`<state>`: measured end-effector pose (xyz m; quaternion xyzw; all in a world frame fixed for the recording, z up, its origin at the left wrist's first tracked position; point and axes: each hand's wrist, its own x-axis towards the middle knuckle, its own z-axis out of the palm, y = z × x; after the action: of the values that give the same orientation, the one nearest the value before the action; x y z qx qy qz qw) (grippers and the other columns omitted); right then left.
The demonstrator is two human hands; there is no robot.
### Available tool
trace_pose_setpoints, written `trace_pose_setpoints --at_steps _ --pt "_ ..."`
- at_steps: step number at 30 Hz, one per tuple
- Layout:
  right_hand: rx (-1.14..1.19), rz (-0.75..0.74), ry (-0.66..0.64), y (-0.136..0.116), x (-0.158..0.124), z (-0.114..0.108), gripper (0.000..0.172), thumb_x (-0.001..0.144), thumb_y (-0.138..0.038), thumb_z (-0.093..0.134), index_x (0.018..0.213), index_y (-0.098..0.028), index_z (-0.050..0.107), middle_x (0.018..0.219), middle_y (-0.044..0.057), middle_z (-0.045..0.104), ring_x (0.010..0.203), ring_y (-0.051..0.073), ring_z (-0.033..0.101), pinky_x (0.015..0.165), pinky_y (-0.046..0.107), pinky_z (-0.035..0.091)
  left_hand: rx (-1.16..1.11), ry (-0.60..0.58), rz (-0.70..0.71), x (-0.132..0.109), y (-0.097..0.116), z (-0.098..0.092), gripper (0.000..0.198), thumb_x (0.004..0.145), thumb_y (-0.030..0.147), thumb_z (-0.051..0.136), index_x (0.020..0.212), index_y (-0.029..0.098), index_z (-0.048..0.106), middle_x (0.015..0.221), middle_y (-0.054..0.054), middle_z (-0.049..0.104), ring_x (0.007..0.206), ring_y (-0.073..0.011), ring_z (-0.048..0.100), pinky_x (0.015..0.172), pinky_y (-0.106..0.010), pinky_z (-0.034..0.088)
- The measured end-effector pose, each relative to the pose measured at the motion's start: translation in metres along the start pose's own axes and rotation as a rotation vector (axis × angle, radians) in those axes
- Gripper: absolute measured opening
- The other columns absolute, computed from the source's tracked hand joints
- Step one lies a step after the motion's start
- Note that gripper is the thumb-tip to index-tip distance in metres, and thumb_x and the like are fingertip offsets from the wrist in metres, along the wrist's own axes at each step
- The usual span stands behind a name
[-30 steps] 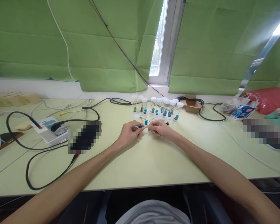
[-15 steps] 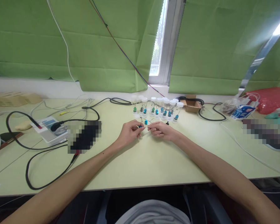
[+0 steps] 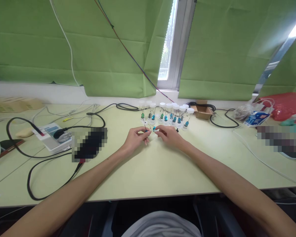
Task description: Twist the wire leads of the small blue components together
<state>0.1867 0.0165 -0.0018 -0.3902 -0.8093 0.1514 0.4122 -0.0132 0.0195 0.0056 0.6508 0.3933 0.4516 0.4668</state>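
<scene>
My left hand (image 3: 136,138) is closed, thumb and index finger pinching a small dark-blue piece with a thin stem (image 3: 146,130); the stem points up toward the vials. Facing it, my right hand (image 3: 171,135) has its thumb and fingers pinched at a small bright-blue piece (image 3: 154,128) with a thin wire-like lead. The fingers partly cover both pieces, and their exact kind is too small to make out. Just beyond my hands stands a group of clear vials with white caps (image 3: 165,118), several of them holding blue or green pieces on thin stems.
Beside my right hand lies a small black piece (image 3: 177,130). An open cardboard box (image 3: 203,112) is behind the vials to the right. Black cables (image 3: 50,126), a white power strip (image 3: 51,140) and a blurred dark object (image 3: 90,144) occupy the left side of the table.
My right fingertips have shifted slightly up to the bright-blue piece, which stood apart from them before. In my left hand, the stem of the dark-blue piece now leans further left.
</scene>
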Motion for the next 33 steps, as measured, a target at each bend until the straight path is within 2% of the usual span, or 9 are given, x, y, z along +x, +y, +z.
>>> trace_pose_setpoints --at_steps 6,14,21,25,29,33 --pt "-0.124 -0.170 -0.061 0.007 0.002 -0.005 0.026 0.098 -0.035 0.041 0.094 -0.021 0.062 0.079 0.005 0.064 0.070 0.016 0.055 0.069 0.026 0.038 -0.036 -0.024 -0.015 -0.001 0.001 0.001 0.033 0.069 0.046 0.075 0.081 0.015 0.069 0.061 -0.001 0.063 0.049 -0.0125 0.056 0.053 -0.027 0.047" --pt "-0.084 -0.179 -0.066 0.005 0.000 -0.002 0.032 0.098 -0.032 0.041 0.070 -0.019 0.052 0.065 0.001 0.055 0.059 0.012 0.047 0.062 0.024 0.036 0.003 -0.059 0.005 -0.002 0.001 0.000 0.032 0.072 0.045 0.072 0.082 0.015 0.068 0.062 -0.001 0.063 0.048 -0.0115 0.055 0.052 -0.026 0.046" --pt "0.113 0.009 -0.014 -0.007 -0.002 0.005 0.036 0.095 -0.034 0.045 0.064 -0.018 0.052 0.053 -0.003 0.053 0.048 0.009 0.044 0.053 0.022 0.036 0.038 -0.074 0.027 -0.006 0.003 0.000 0.032 0.075 0.045 0.070 0.084 0.014 0.068 0.063 -0.001 0.063 0.048 -0.0110 0.055 0.051 -0.025 0.046" --pt "0.326 0.178 -0.054 -0.013 -0.003 0.005 0.038 0.093 -0.042 0.046 0.065 -0.017 0.054 0.049 -0.004 0.050 0.038 0.008 0.042 0.043 0.022 0.034 0.044 -0.057 0.026 -0.007 0.003 0.001 0.031 0.073 0.044 0.071 0.083 0.014 0.068 0.061 0.000 0.063 0.048 -0.0112 0.055 0.051 -0.025 0.046" --pt "0.538 0.286 -0.096 -0.013 -0.003 0.006 0.038 0.089 -0.047 0.051 0.066 -0.017 0.057 0.045 -0.005 0.049 0.033 0.007 0.040 0.037 0.021 0.030 0.058 -0.047 0.050 -0.007 0.003 0.001 0.030 0.074 0.043 0.071 0.084 0.015 0.067 0.062 0.000 0.063 0.048 -0.0116 0.056 0.051 -0.025 0.047" --pt "0.725 0.421 -0.122 -0.014 -0.001 0.007 0.039 0.085 -0.048 0.057 0.065 -0.015 0.057 0.043 -0.004 0.050 0.032 0.007 0.039 0.034 0.020 0.027 0.102 -0.018 0.103 -0.006 0.001 0.001 0.028 0.075 0.041 0.070 0.082 0.015 0.067 0.073 -0.002 0.066 0.047 -0.0108 0.057 0.049 -0.025 0.047"
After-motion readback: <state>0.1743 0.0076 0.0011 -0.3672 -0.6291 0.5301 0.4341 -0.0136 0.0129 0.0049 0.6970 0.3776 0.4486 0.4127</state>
